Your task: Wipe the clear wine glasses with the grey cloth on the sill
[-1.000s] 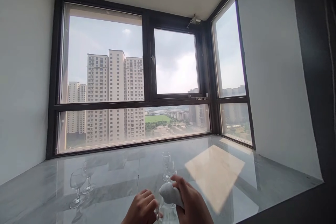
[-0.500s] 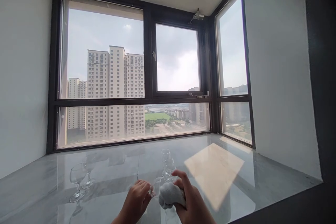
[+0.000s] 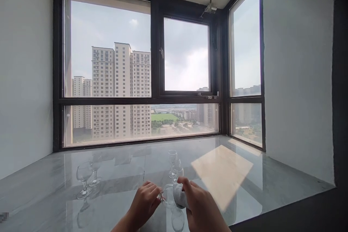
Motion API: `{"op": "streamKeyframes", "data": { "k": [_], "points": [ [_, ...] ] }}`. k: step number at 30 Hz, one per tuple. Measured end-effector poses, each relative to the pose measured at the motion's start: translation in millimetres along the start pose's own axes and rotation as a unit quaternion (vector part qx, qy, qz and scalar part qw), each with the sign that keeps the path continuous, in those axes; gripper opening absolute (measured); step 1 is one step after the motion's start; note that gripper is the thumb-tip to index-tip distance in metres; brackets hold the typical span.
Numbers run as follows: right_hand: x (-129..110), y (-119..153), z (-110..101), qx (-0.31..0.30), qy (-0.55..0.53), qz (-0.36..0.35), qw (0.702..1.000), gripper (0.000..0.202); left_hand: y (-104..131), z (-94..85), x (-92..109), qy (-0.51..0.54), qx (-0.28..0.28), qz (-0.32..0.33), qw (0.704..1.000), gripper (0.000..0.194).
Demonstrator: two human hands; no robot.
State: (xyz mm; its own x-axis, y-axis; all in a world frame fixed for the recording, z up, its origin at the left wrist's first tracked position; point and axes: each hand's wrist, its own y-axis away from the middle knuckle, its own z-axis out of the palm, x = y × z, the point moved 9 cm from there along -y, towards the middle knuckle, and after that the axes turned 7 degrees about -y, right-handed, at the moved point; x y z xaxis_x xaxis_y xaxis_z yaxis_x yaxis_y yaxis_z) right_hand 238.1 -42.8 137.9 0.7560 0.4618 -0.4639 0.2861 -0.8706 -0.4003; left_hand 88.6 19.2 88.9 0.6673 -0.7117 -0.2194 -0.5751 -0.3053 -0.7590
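My left hand [image 3: 145, 200] is closed on one end of a clear stemmed glass [image 3: 168, 195], which lies tilted sideways between my hands. My right hand [image 3: 201, 203] grips a pale grey cloth [image 3: 178, 195] against the glass's other end, at the bowl. My fingers hide part of the stem and foot. Just beyond the hands, a small stemmed glass [image 3: 172, 157] stands upright, with at least one more glass [image 3: 177, 169] close in front of it. Below the cloth a rounded clear outline shows; I cannot tell whether it is a glass or a reflection.
To the left, a stemmed glass [image 3: 84, 174] stands upright, a second glass [image 3: 95, 168] just behind it. All rest on a glossy grey sill [image 3: 122, 174] with a sunlit patch [image 3: 224, 174] at right. Dark-framed windows [image 3: 156, 99] rise behind; walls flank both sides.
The cloth has shifted and turned; less of it shows now, and more of the held glass is visible. Both hands keep their hold. The view has moved slightly.
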Motion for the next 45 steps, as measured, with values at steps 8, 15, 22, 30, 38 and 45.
{"op": "streamKeyframes", "data": {
  "k": [8, 15, 22, 30, 38, 45],
  "points": [
    [12.6, -0.1, 12.0, 0.018, -0.01, 0.002, 1.0, 0.083, -2.6, -2.0, 19.9, -0.025, -0.008, 0.078, 0.997, 0.015],
    [6.3, -1.7, 12.6, 0.06, -0.054, 0.006, 0.997, 0.082, 0.7, -0.5, 20.8, 0.006, 0.004, 0.058, 0.998, 0.019],
    [-3.5, 3.1, 8.7, 0.007, -0.144, -0.036, 0.989, 0.077, -1.6, -6.1, 19.3, 0.046, 0.017, 0.044, 0.998, 0.024],
    [13.9, 4.1, -8.3, 0.084, -0.284, -0.014, 0.955, 0.064, 5.4, 5.1, -19.4, 0.124, 0.014, -0.09, 0.988, 0.019],
    [44.7, 11.9, -40.4, 0.266, -0.13, 0.013, 0.955, 0.055, 20.0, 20.8, -71.2, 0.111, 0.021, -0.282, 0.953, 0.022],
    [107.0, 9.3, -18.7, 0.325, -0.037, 0.07, 0.942, 0.052, 29.5, 45.0, -81.1, 0.188, -0.029, -0.339, 0.921, 0.04]
  ]
}}
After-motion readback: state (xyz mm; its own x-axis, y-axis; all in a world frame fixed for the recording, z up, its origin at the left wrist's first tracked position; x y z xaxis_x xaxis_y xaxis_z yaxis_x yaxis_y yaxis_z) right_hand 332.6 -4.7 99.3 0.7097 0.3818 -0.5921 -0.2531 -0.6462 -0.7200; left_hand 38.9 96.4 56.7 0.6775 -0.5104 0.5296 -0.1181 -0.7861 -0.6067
